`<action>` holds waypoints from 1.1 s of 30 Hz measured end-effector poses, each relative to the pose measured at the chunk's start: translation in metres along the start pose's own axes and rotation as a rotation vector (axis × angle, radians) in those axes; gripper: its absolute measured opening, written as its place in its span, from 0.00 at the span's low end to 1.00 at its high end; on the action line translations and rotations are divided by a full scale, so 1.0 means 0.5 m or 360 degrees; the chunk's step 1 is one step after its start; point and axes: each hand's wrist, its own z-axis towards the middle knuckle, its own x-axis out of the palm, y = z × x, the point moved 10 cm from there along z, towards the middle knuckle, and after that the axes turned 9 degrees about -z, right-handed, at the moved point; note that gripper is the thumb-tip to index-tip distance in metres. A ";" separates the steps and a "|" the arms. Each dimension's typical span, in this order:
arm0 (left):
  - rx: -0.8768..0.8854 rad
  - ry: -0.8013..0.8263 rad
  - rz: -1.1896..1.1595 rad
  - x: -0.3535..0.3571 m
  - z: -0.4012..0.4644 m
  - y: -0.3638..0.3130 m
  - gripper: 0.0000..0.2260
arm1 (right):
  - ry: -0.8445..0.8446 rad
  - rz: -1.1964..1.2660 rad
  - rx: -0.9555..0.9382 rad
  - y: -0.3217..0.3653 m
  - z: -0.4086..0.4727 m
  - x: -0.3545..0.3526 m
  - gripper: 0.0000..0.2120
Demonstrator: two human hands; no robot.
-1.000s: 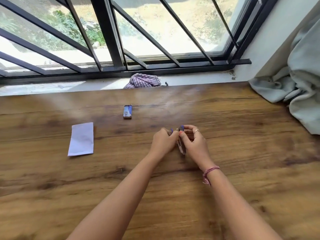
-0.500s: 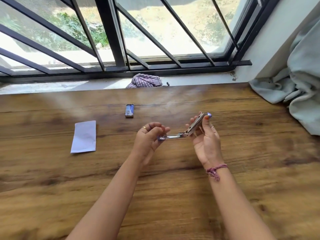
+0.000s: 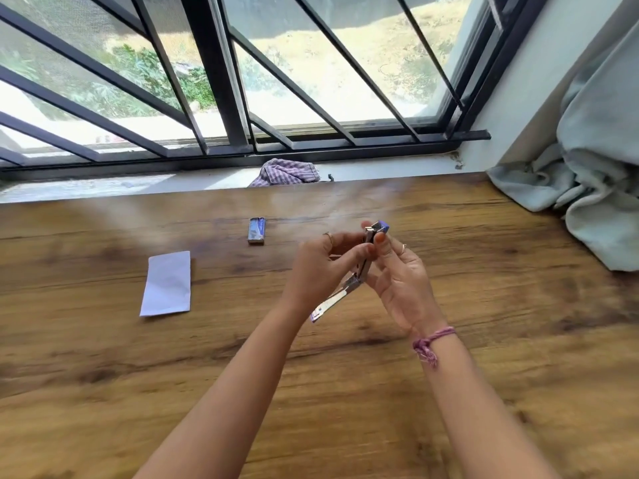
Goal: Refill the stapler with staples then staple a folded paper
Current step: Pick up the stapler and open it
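Head view: both hands, left (image 3: 320, 267) and right (image 3: 401, 281), grip the opened stapler (image 3: 349, 281) between them.

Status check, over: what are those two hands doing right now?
Left hand and right hand both grip the small metal stapler with blue cap, swung open, above the table. Small blue staple box and folded white paper untouched. Nothing in the way.

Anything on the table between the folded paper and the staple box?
Nothing: in the head view only bare wood table lies between the folded paper and the staple box.
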 end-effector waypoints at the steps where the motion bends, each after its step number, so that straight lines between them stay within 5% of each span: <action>1: 0.0033 0.0009 0.0051 -0.004 0.002 -0.006 0.09 | 0.0008 -0.0049 0.0008 0.005 0.001 -0.001 0.14; 7: -0.0044 0.0035 -0.0039 -0.020 -0.003 -0.005 0.06 | 0.0057 -0.0317 -0.0022 0.027 0.001 0.007 0.14; 17: -0.0014 -0.0519 0.0233 -0.053 -0.025 0.001 0.02 | -0.0151 -0.0486 -0.0204 0.041 0.001 0.026 0.11; 33: -0.0543 -0.0686 -0.1750 -0.051 -0.041 0.141 0.09 | -0.0297 0.0026 -0.0263 0.030 -0.010 -0.011 0.12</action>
